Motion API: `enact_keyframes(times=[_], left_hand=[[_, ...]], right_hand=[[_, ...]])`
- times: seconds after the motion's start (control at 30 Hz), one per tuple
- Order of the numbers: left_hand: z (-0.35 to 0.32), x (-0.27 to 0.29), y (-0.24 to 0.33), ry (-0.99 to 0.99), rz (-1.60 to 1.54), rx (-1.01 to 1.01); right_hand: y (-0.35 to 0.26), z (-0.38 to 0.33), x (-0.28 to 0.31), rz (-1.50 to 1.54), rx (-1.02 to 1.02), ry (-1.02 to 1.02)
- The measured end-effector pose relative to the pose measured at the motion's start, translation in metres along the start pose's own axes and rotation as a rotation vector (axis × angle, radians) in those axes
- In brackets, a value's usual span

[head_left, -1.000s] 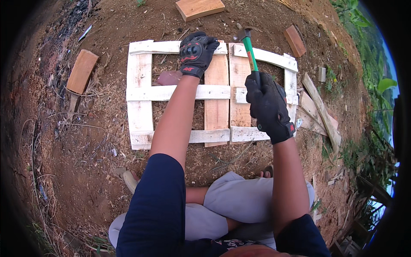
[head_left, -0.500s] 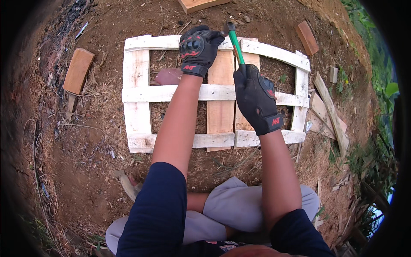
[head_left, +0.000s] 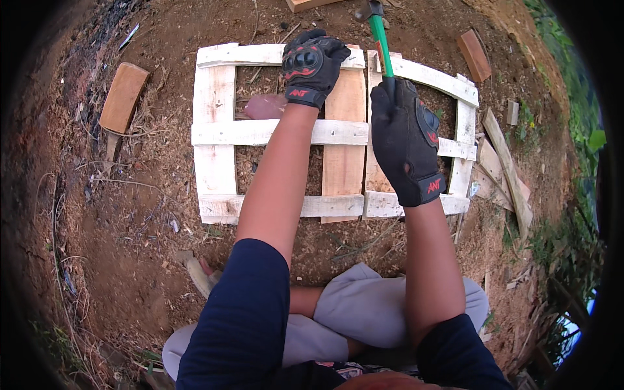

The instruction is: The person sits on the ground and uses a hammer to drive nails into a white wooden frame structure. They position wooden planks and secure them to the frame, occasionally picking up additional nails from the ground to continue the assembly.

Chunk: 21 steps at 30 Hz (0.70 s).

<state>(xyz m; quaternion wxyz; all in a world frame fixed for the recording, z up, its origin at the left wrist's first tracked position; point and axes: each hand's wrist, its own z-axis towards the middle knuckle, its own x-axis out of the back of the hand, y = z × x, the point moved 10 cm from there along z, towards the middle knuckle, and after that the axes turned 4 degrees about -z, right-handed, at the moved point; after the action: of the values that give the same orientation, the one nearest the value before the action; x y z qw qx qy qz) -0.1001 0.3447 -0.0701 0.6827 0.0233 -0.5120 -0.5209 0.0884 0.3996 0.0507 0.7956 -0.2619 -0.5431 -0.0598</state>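
My right hand (head_left: pixel 404 140), in a black glove with red trim, is closed around the green-handled hammer (head_left: pixel 380 42). The hammer's dark head points away from me, beyond the far edge of the boards. My gloved left hand (head_left: pixel 310 68) rests at the far slat (head_left: pixel 260 56) of the left whitish wooden frame (head_left: pixel 214 133), its fingers curled in. Whatever lies between those fingertips is hidden. Beside it, across a narrow gap, lies the right wooden frame (head_left: pixel 463 120), partly covered by my right hand. Both frames are nailed slats lying flat on the ground.
A wooden block with a handle (head_left: pixel 123 97) lies at the left. A reddish brick-shaped block (head_left: pixel 474 56) is at the far right, with loose boards (head_left: pixel 510 172) nearer. A pinkish piece (head_left: pixel 265 107) shows through the left frame. Soil and wood chips surround everything.
The hammer has come away from the left hand, up and to the right. The left hand stays at the far slat. The whole view has shifted slightly.
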Motion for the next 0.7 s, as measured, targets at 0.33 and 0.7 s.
enact_keyframes(times=[0.33,0.7], left_hand=[[-0.001,0.003,0.011,-0.033,-0.048,0.032],[-0.005,0.005,0.01,-0.112,-0.018,0.058]], right_hand=[[0.001,-0.004,0.002,0.014,0.015,0.069],[-0.001,-0.009,-0.014,-0.005,0.05,0.027]])
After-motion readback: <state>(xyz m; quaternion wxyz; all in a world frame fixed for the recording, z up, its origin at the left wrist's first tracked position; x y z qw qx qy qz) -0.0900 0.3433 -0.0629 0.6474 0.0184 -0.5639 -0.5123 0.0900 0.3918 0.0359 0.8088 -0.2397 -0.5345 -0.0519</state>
